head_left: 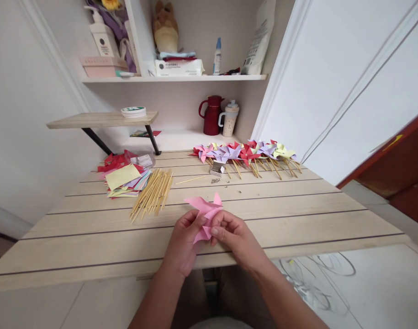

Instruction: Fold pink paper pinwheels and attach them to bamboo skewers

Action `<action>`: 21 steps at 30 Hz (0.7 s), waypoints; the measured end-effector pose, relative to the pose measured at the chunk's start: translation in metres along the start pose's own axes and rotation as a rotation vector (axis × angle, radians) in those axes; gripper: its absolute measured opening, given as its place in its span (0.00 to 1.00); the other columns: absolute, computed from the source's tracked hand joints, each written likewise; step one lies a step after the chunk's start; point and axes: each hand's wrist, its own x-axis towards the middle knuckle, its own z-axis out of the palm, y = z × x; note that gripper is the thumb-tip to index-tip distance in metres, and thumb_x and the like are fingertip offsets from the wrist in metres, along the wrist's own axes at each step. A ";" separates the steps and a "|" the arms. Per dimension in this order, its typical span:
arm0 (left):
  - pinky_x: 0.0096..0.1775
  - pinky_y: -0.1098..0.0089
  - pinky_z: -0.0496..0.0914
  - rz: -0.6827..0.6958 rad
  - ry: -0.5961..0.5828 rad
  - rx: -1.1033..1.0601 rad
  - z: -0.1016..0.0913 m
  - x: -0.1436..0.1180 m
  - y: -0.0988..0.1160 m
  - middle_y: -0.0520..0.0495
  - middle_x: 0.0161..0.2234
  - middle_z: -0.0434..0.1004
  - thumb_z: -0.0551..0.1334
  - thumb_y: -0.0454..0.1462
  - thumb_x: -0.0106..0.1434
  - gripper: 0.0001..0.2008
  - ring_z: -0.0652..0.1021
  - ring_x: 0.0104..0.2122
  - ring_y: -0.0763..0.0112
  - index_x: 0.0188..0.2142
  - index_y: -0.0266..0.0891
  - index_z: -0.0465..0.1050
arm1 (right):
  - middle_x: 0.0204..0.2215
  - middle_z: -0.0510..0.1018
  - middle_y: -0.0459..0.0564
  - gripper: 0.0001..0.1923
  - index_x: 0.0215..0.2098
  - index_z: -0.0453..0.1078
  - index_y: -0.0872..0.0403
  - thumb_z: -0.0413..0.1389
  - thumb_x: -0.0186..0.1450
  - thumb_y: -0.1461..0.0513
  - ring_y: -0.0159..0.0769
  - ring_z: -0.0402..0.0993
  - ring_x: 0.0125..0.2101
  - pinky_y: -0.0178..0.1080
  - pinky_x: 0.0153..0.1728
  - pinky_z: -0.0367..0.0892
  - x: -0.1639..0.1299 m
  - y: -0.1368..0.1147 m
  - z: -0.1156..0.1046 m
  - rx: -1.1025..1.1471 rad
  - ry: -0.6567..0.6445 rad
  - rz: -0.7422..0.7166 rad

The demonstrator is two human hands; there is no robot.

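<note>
Between my hands, just above the table's near edge, is a pink paper pinwheel point(209, 210) with pointed blades and no stick visible on it. My left hand point(186, 237) grips its left side, the thumb lying over the paper. My right hand point(231, 233) pinches its right side, thumb against fingers; whether a small pin is in that pinch I cannot make out. Farther off are a small pile of metal pins point(215, 181), a little clear box point(217, 168) and a single wooden stick point(191, 179).
Left of my hands lie a bundle of wooden sticks point(154, 192) and a stack of coloured paper sheets point(123, 177). Finished pinwheels point(246, 153) on sticks are heaped at the back right. A raised wooden shelf point(102, 119) stands at the back left, a red jug point(213, 116) behind.
</note>
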 end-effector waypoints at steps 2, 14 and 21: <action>0.28 0.75 0.65 0.007 -0.008 0.001 0.000 0.000 0.000 0.53 0.25 0.72 0.75 0.40 0.49 0.14 0.70 0.24 0.77 0.28 0.36 0.74 | 0.21 0.73 0.43 0.13 0.28 0.67 0.52 0.64 0.62 0.55 0.33 0.66 0.25 0.37 0.34 0.61 0.000 0.000 0.001 0.006 0.011 0.002; 0.27 0.75 0.65 0.037 0.018 0.010 0.002 0.000 -0.002 0.52 0.25 0.71 0.74 0.41 0.52 0.13 0.69 0.24 0.77 0.29 0.36 0.74 | 0.21 0.72 0.43 0.12 0.28 0.66 0.52 0.62 0.64 0.56 0.32 0.66 0.25 0.36 0.34 0.61 0.001 -0.001 0.003 0.001 0.018 -0.019; 0.26 0.76 0.62 0.113 -0.003 0.015 0.002 0.007 -0.006 0.53 0.25 0.69 0.71 0.41 0.55 0.12 0.67 0.23 0.78 0.29 0.36 0.73 | 0.22 0.72 0.43 0.13 0.28 0.66 0.52 0.63 0.63 0.56 0.32 0.66 0.25 0.36 0.33 0.61 0.003 0.000 0.006 -0.022 0.036 -0.023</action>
